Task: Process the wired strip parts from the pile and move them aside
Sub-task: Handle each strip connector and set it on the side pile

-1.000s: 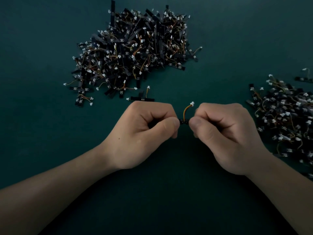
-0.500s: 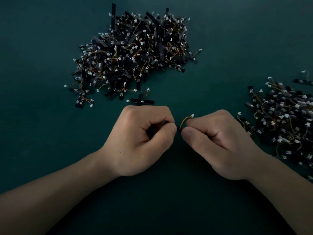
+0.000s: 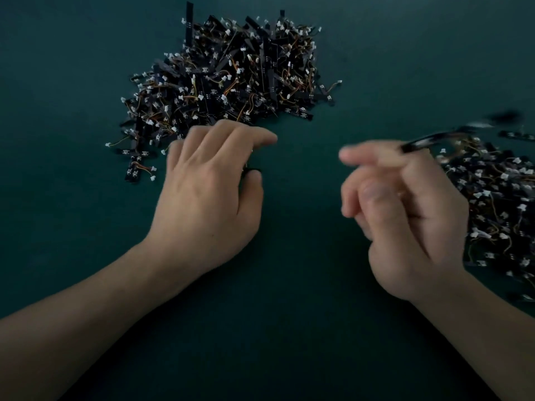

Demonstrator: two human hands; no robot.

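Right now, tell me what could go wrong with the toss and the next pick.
1. The strip beside the right hand is motion-blurred; flung this fast, it may overshoot or scatter the side pile.
2. The left hand reaches beside the main pile, whose wires look tangled; a pick may drag extra parts along.

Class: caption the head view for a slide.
Left hand at main pile; blurred right hand beside a strip near side pile.
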